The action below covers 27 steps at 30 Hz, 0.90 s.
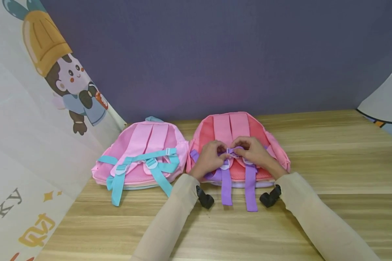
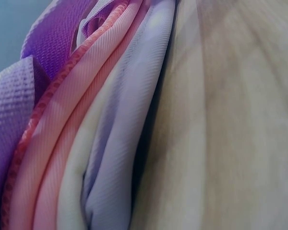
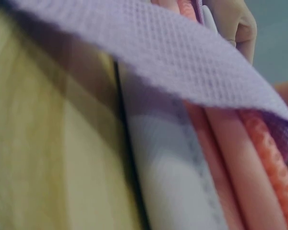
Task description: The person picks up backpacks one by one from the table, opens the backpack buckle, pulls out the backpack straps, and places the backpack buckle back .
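Observation:
A coral-pink backpack [image 1: 202, 127] lies with its shoulder-strap side up on the table. Over its middle, a purple strap [image 1: 236, 150] with a small white buckle is pinched by both hands. My left hand [image 1: 210, 157] holds it on the left, and close by my right hand [image 1: 253, 152] grips it on the right, fingers curled. Two loose purple strap ends [image 1: 251, 192] hang over the bag's lower edge. The left wrist view shows only the bag's layered edge [image 2: 120, 124] and purple webbing [image 2: 50, 43]. In the right wrist view, webbing [image 3: 173, 52] crosses the bag's edge.
A second, lighter pink backpack [image 1: 137, 137] with turquoise straps [image 1: 119, 188] lies touching on the left. Behind the wooden table [image 1: 329, 156] stands a dark blue panel [image 1: 215, 54]. A white printed sheet [image 1: 20, 127] borders the left side.

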Tool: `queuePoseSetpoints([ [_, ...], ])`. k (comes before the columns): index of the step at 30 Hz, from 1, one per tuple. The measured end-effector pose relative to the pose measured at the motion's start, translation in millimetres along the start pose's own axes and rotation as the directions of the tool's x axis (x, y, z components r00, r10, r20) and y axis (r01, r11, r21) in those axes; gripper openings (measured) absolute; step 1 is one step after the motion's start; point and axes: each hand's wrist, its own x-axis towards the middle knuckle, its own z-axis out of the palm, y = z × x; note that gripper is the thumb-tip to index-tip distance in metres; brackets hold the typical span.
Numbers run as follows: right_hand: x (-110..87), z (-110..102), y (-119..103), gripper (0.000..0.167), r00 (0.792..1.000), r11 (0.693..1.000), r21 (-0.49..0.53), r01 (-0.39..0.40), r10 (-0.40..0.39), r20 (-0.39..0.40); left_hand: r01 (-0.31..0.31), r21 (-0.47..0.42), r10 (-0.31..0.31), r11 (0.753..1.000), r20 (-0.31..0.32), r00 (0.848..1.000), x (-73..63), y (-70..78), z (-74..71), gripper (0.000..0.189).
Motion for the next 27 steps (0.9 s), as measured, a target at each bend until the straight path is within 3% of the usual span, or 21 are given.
queuePoseSetpoints([
  [11, -0.6, 1.6, -1.2, 0.014, 0.998, 0.994, -0.088, -0.057, 0.057, -0.010, -0.016, -0.010, 0.016, 1.000, 0.004, 1.000, 0.6, -1.1, 0.0, 0.016],
  [17, 0.9, 3.3, -0.4, 0.005, 0.998, 0.996, -0.074, -0.053, 0.051, -0.033, -0.011, -0.006, 0.011, 1.000, 0.002, 1.000, 0.6, -0.7, -0.1, 0.017],
  [27, -0.5, 2.3, -0.7, 0.005, 0.999, 0.998, -0.050, -0.037, 0.036, -0.017, -0.014, -0.009, 0.014, 1.000, 0.002, 1.000, 0.9, -0.4, -0.2, 0.017],
])
